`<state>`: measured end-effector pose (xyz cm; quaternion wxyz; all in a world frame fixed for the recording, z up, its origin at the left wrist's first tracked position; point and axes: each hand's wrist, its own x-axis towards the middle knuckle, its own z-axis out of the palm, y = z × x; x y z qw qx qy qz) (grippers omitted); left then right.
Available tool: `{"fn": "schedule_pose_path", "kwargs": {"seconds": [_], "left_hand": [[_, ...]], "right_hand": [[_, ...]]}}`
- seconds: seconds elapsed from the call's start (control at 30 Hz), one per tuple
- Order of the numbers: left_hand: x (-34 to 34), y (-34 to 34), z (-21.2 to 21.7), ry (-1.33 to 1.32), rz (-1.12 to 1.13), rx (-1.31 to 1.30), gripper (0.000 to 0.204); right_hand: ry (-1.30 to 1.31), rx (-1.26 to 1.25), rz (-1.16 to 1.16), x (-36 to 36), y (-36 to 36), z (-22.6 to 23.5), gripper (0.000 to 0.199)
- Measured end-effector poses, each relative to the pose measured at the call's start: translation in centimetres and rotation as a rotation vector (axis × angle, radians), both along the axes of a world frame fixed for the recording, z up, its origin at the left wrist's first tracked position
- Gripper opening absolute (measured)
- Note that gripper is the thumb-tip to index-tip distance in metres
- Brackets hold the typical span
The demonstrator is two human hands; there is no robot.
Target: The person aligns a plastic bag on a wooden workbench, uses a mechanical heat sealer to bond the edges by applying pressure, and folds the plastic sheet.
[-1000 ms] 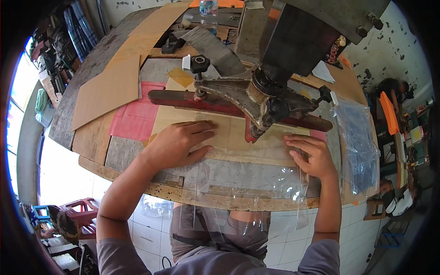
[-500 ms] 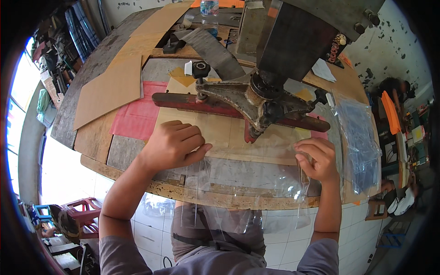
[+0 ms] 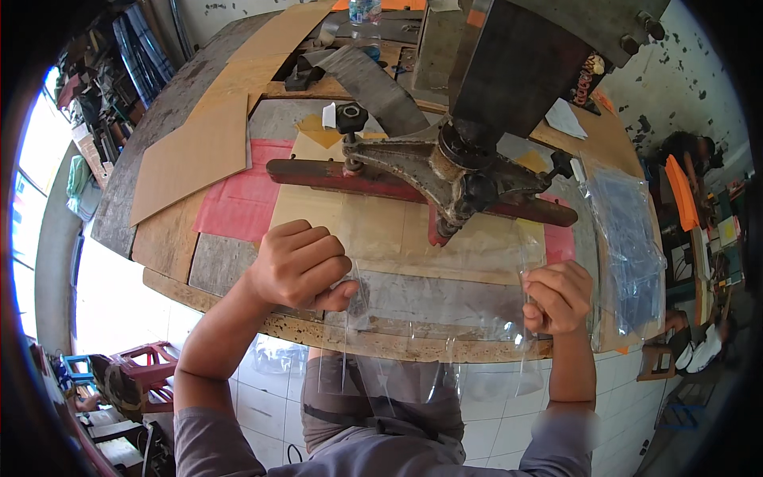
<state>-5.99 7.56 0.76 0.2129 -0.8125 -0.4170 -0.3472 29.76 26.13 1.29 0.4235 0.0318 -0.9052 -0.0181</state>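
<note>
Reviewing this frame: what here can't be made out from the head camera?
- Left hand fingertips: curled under the fist, so the grip on the clear plastic bag is unseen.
- Bag's lower edge: hangs past the table edge, transparent against clothing, outline unclear.
- Press head: hides its contact with the red bar.
- Stack of clear bags: count unreadable, distorted near the rim.

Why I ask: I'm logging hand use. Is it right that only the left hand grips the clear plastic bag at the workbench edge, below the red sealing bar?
Not quite: the head view shows both hands gripping the clear plastic bag, the left hand and the right hand, at the workbench edge, below the red sealing bar.
</note>
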Motion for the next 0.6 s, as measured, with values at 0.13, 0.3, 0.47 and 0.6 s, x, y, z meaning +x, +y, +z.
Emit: {"fn": "schedule_pose_path", "kwargs": {"seconds": [0.13,0.3,0.47,0.6], "left_hand": [[-0.06,0.00,-0.08,-0.004,-0.006,-0.015,0.028],[-0.07,-0.01,-0.11,0.002,-0.016,-0.017,0.029],[0.07,0.11,-0.02,-0.006,-0.018,-0.011,0.029],[0.07,0.15,-0.02,-0.008,-0.018,-0.013,0.029]], "right_hand": [[-0.026,-0.008,0.011,0.04,-0.15,-0.28,0.028],[-0.026,-0.016,0.016,0.11,-0.11,-0.32,0.031],[-0.018,-0.019,0.005,0.13,-0.01,-0.33,0.028],[-0.035,-0.028,0.014,0.12,0.00,-0.23,0.030]]}}
